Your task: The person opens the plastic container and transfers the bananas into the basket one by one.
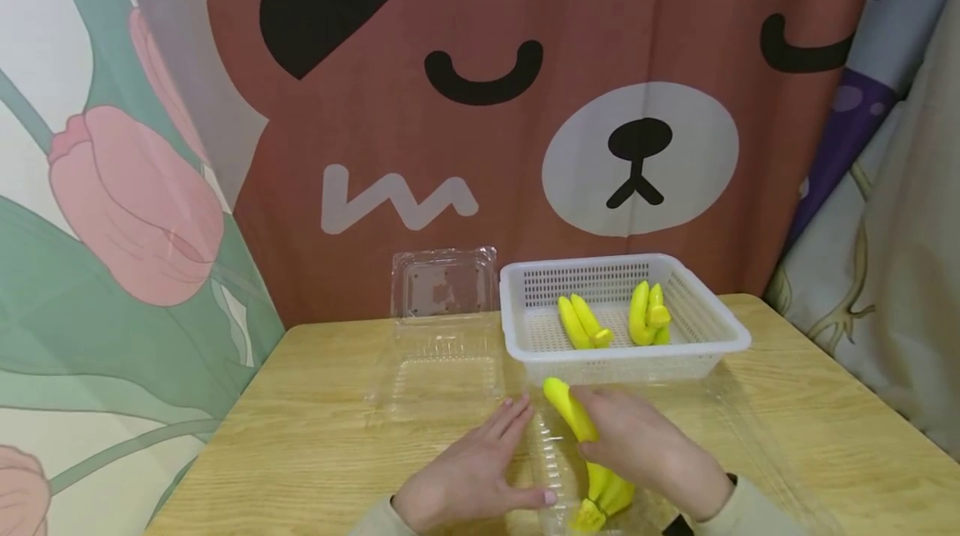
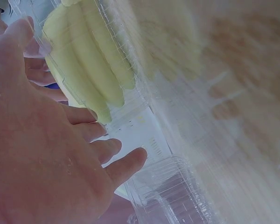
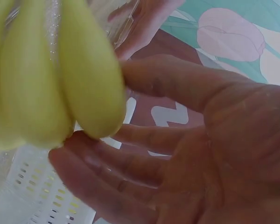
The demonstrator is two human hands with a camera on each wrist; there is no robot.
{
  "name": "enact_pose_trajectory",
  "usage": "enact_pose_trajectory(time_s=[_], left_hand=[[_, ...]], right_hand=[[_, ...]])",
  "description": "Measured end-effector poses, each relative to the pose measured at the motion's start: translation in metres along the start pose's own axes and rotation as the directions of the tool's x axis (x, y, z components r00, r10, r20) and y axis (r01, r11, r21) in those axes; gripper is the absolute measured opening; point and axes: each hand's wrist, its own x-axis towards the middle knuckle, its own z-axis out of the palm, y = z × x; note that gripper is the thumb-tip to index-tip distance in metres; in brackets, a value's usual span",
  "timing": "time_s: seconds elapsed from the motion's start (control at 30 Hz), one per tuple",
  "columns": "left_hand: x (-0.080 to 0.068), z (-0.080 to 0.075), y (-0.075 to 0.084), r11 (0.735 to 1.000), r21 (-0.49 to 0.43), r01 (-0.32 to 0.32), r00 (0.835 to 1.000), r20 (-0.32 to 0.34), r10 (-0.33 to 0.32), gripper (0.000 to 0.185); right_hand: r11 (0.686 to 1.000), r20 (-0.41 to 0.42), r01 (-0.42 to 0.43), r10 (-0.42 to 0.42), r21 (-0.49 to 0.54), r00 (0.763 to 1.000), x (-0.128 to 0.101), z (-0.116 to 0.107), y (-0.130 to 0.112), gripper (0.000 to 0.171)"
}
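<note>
Bananas (image 1: 592,457), a yellow bunch, lie in a clear plastic container (image 1: 551,453) at the desk's (image 1: 300,444) near edge. Right hand (image 1: 648,448) rests over them, fingers relaxed and apart. Left hand (image 1: 472,473) lies flat against the container, fingers straight. White basket (image 1: 705,328) behind holds more bananas.

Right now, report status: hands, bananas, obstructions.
Left hand open, fingers flat on clear container. Right hand open, resting on banana bunch in it. White basket just behind, two bunches inside. Nothing blocking.
</note>
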Motion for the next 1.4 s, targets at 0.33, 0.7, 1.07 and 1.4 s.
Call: enact_pose_trajectory(time_s=[0.33,0.7,1.07,1.4], left_hand=[[0.0006,-0.0009,-0.0006,1.0,-0.019,0.009,0.999,0.032,-0.008,0.102],[0.0024,-0.0005,-0.0003,1.0,-0.02,0.014,0.999,0.048,-0.013,0.1],[0.0016,-0.0003,-0.001,0.999,-0.033,0.022,0.998,0.055,-0.02,0.1],[0.0018,0.0003,-0.0004,1.0,-0.015,0.016,0.999,0.048,-0.015,0.101]], right_hand=[[0.998,-0.061,0.06,-0.06,-0.003,0.996,-0.0004,0.0019,-0.0006,0.062],[0.999,-0.063,0.031,-0.029,0.033,0.998,-0.0002,0.0013,-0.0057,0.053],[0.998,-0.108,0.054,-0.052,0.014,0.993,0.0014,0.0058,-0.0022,0.051],[1.0,-0.128,0.014,-0.014,-0.003,0.992,0.0006,0.0035,-0.0048,0.049]])
